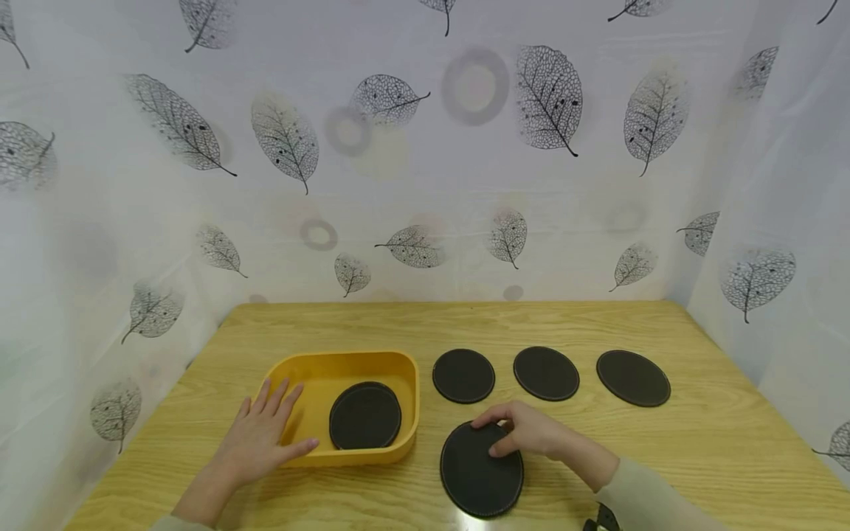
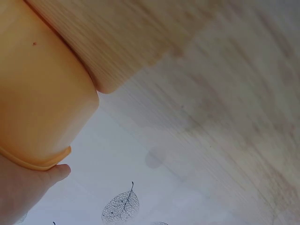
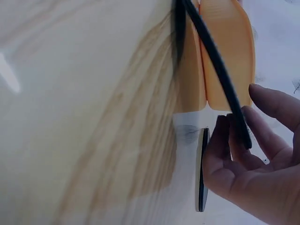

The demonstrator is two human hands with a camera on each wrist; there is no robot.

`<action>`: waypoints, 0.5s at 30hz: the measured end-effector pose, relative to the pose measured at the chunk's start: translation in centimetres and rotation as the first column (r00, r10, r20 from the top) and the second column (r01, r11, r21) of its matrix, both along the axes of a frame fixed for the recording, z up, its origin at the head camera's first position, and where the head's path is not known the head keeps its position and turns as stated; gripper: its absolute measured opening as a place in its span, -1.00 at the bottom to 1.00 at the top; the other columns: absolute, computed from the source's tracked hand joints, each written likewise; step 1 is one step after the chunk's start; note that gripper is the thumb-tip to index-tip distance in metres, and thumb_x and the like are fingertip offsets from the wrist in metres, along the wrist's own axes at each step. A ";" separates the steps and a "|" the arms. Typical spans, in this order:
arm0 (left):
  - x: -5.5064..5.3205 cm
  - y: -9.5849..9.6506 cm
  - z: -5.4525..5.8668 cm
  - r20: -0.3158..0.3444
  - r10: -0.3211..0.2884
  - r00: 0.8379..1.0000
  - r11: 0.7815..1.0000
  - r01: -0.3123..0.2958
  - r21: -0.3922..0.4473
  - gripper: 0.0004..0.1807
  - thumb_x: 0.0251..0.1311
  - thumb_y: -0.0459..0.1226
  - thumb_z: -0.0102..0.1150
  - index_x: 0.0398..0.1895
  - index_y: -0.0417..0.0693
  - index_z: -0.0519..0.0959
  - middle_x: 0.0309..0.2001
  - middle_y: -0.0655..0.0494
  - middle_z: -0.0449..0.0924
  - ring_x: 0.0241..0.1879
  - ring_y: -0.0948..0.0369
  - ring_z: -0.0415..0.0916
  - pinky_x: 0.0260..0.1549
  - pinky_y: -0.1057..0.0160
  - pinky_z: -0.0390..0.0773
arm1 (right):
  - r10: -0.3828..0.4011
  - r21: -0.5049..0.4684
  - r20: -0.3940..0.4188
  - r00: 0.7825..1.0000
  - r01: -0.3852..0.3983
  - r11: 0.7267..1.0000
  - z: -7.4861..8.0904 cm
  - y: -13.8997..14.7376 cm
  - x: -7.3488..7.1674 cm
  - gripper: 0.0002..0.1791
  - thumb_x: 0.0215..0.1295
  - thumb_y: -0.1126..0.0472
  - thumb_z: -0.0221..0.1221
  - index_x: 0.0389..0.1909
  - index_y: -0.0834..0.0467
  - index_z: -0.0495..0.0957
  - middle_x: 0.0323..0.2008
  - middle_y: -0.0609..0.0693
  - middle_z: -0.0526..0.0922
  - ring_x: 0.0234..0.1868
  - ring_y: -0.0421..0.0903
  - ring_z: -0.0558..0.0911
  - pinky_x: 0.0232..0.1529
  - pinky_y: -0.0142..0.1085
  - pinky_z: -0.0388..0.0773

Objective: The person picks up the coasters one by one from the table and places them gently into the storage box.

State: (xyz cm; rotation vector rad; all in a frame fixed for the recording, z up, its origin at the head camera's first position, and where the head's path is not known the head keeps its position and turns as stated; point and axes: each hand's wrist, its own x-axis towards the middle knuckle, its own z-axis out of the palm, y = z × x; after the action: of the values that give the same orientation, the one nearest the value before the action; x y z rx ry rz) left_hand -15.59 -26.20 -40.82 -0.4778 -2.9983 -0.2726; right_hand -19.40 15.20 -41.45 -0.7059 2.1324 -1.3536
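My right hand (image 1: 524, 431) pinches a round black coaster (image 1: 474, 479) with a stitched edge by its upper right part. In the right wrist view the held coaster (image 3: 218, 65) appears edge-on and tilted, its near end between the thumb and fingers, some of it clear of the table. My left hand (image 1: 255, 439) lies over the left rim of a yellow plastic bin (image 1: 410, 413), fingers spread and nearly straight. Inside the bin, toward its right side, sits another black coaster (image 1: 365, 417). The left wrist view has the bin's outer wall (image 2: 42, 89) with part of the hand at its rim.
Behind my right hand, three more black coasters lie in a row: one near the bin (image 1: 463, 376), one in the middle (image 1: 546, 374) and one at the right (image 1: 634, 378). The wooden table (image 1: 704, 442) meets a leaf-patterned curtain (image 1: 458, 184) at the back and sides.
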 end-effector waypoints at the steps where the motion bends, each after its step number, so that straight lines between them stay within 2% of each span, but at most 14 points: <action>1: 0.0 0.0 0.0 0.000 0.000 1.000 1.000 0.000 0.000 -0.05 -0.03 0.24 0.01 0.28 -0.25 0.11 0.27 -0.30 0.00 0.25 -0.26 -0.21 0.03 -0.32 -0.10 | -0.008 -0.013 0.001 1.000 0.008 1.000 0.1 0.1 0.0 -0.58 -0.05 0.37 0.25 -0.07 0.25 0.52 -0.05 0.09 0.50 0.01 0.04 0.40 0.05 0.08 0.22; 3: 0.0 0.0 0.0 -0.002 -0.001 1.000 1.000 0.001 0.000 -0.05 -0.03 0.24 0.01 0.28 -0.25 0.12 0.27 -0.30 0.00 0.25 -0.26 -0.20 0.03 -0.32 -0.10 | -0.023 -0.039 0.002 1.000 0.023 0.999 0.2 0.2 0.1 -0.57 -0.05 0.38 0.25 -0.06 0.29 0.50 -0.04 0.13 0.49 0.02 0.05 0.39 0.02 0.03 0.27; 8: 0.0 0.0 -0.1 -0.009 0.002 1.000 1.000 -0.002 -0.002 -0.05 -0.03 0.24 0.01 0.28 -0.25 0.12 0.27 -0.29 0.01 0.25 -0.26 -0.20 0.03 -0.32 -0.10 | -0.066 -0.122 0.116 0.991 0.080 0.989 0.6 0.4 0.4 -0.52 -0.06 0.47 0.20 -0.01 0.37 0.44 -0.04 0.15 0.44 -0.11 -0.02 0.48 -0.21 -0.18 0.49; 10: 0.0 0.0 -0.1 -0.009 0.002 1.000 1.000 -0.002 -0.002 -0.05 -0.03 0.24 0.01 0.28 -0.25 0.12 0.27 -0.29 0.01 0.25 -0.26 -0.20 0.03 -0.32 -0.09 | -0.071 -0.161 0.172 0.983 0.099 0.982 0.6 0.5 0.5 -0.50 -0.06 0.50 0.17 0.01 0.40 0.41 -0.03 0.15 0.41 -0.18 -0.03 0.52 -0.28 -0.21 0.53; 15: 0.0 0.0 0.0 -0.006 0.001 1.000 1.000 -0.001 0.000 -0.05 -0.03 0.24 0.01 0.28 -0.25 0.13 0.27 -0.29 0.01 0.25 -0.25 -0.20 0.03 -0.32 -0.10 | -0.049 -0.243 0.240 0.969 0.109 0.964 0.4 0.6 0.5 -0.45 -0.07 0.55 0.10 0.07 0.45 0.33 -0.02 0.16 0.35 -0.24 -0.05 0.54 -0.29 -0.24 0.53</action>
State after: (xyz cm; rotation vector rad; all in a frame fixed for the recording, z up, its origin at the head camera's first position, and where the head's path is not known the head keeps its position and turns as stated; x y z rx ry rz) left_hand -15.61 -26.20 -40.87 -0.4769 -2.9922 -0.2703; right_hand -18.89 15.82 -41.02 -0.5306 1.8396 -1.6865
